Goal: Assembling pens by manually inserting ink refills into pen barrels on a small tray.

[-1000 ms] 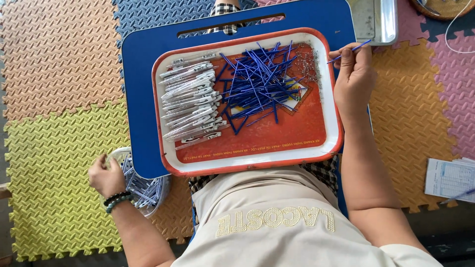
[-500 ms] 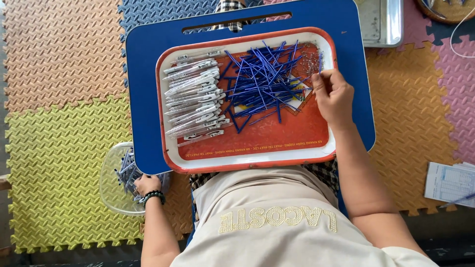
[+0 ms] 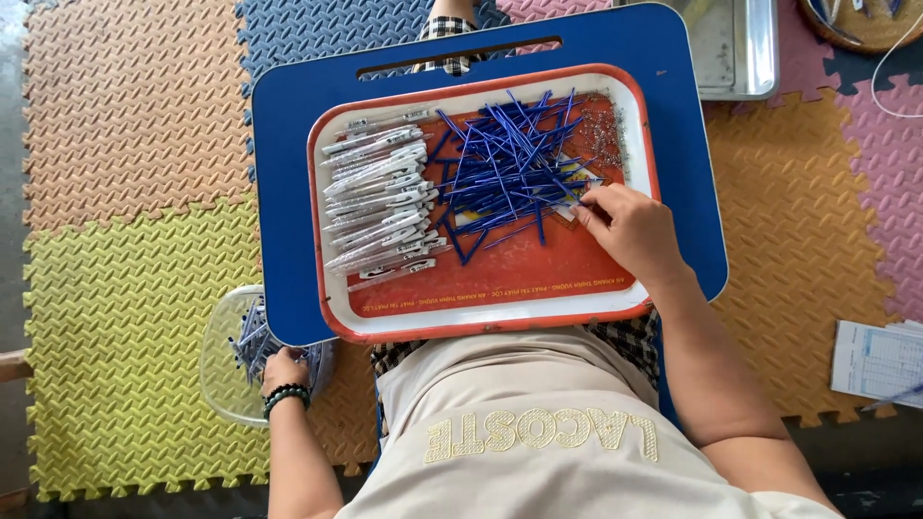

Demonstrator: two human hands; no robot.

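A red tray with a white rim (image 3: 481, 322) lies on a blue lap board (image 3: 288, 192) over my legs. A loose heap of thin blue pen refills (image 3: 500, 163) fills its middle, and white pen barrels (image 3: 380, 202) are stacked along its left side. My right hand (image 3: 630, 231) rests on the tray's right part, fingertips pinched on the ends of refills at the heap's edge. My left hand (image 3: 286, 370) is down by my left side at the rim of a clear plastic basket (image 3: 219, 356) holding blue and white pens. Its fingers are curled; its grip is hidden.
Tiny silvery parts (image 3: 604, 139) lie in the tray's far right corner. A metal tray (image 3: 745, 48) sits beyond the board at the upper right. A printed paper sheet (image 3: 880, 360) lies on the floor to my right. Coloured foam mats (image 3: 125, 144) cover the floor.
My right hand came from beyond the tray's far right corner down onto the refill heap. My left hand moved right, from the basket's left side to its near right rim.
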